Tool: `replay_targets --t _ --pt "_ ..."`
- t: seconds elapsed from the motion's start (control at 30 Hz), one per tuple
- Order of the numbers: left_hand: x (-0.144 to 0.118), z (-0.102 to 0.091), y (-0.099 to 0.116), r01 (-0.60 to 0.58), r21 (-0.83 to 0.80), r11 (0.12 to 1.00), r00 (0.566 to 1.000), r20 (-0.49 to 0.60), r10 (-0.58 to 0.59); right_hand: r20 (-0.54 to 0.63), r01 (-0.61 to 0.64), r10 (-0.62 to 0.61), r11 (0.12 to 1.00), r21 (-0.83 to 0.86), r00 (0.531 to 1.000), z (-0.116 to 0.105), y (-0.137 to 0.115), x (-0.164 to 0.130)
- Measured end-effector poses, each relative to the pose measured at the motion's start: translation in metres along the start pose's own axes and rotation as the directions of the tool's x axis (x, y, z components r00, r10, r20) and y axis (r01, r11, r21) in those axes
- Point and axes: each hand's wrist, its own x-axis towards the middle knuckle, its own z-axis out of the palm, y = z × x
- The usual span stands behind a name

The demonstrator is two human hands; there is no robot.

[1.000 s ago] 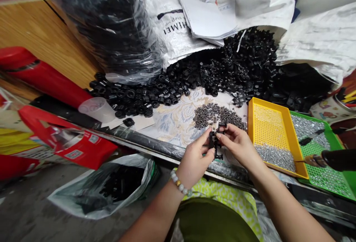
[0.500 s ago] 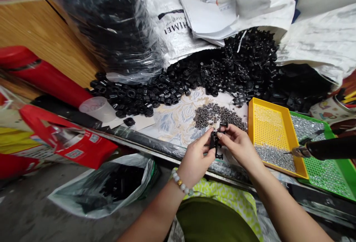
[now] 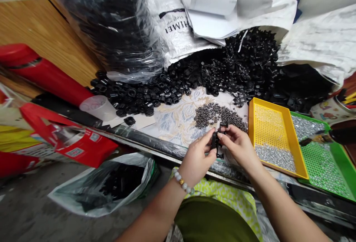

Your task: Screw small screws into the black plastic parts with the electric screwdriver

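Low in the middle of the frame, both hands meet over the near edge of the worktop (image 3: 178, 121), which is covered in a pale floral-patterned sheet. The left hand (image 3: 198, 156) and the right hand (image 3: 238, 146) share one small black moulded plastic part (image 3: 217, 143), a narrow upright piece with knobbed ends. The left fingers (image 3: 209, 138) are clamped on its left side, thumb against forefinger; the right fingers (image 3: 222, 135) pinch its upper end from the other side.

To do this step well, I judge the left hand should hold the part steady while the right does the fine work at the top, pressing straight rather than twisting, since thin moulded plastic can flex or snap. Keeping it low over the worktop means anything dropped lands close by.

Just above the hands lies a heap of tiny dull grey metal pieces (image 3: 219, 115), grainy and loose. Behind it a broad spill of black plastic rings and caps (image 3: 144, 97) runs from a clear plastic bag (image 3: 111, 26), glossy and crinkled, in the upper left. To the right sits a yellow perforated plastic tray (image 3: 289, 130) with shiny silver screws (image 3: 275, 156) heaped at its near end, and beside it a green perforated plastic tray (image 3: 340, 164). White woven sacks (image 3: 322, 38) fill the upper right.
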Motion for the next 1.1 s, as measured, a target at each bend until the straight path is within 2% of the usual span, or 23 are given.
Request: replay_targets --t 0.1,0.2,0.27,0.33,0.47,0.57,0.7,0.87,1.1 --pt "0.000 -0.002 0.003 -0.021 0.018 1.000 1.000 -0.016 0.021 0.077 -0.005 0.007 0.999 -0.034 0.997 -0.003 -0.004 0.004" --pt "0.001 -0.004 0.005 -0.035 0.043 0.998 0.999 -0.027 0.036 0.205 -0.049 0.064 0.996 -0.077 0.977 -0.007 -0.012 0.011" --pt "0.001 -0.005 0.004 -0.026 0.052 0.998 0.999 -0.020 0.027 0.245 -0.091 0.106 0.993 -0.073 0.964 -0.008 -0.017 0.017" --pt "0.002 -0.005 0.001 -0.022 0.050 0.999 1.000 -0.020 0.023 0.245 -0.105 0.123 0.991 -0.083 0.962 -0.006 -0.021 0.022" --pt "0.005 -0.003 -0.005 -0.048 0.071 0.996 0.995 -0.086 0.055 0.139 -0.006 0.044 0.966 -0.257 0.989 0.000 -0.020 0.028" --pt "0.007 -0.002 -0.005 -0.024 0.110 0.994 0.993 -0.116 0.037 0.103 0.017 0.016 0.947 -0.319 0.995 0.002 -0.017 0.030" --pt "0.009 -0.002 -0.006 -0.037 0.127 0.991 0.991 -0.120 0.052 0.108 -0.010 0.047 0.947 -0.322 0.993 0.002 -0.018 0.033" --pt "0.011 -0.001 -0.010 -0.073 0.060 0.995 0.994 -0.082 0.078 0.142 -0.115 0.150 0.967 -0.229 0.978 0.000 -0.020 0.034" --pt "0.009 0.002 -0.009 -0.052 0.054 0.997 0.995 -0.088 0.057 0.197 -0.121 0.178 0.956 -0.267 0.964 -0.004 -0.021 0.035"
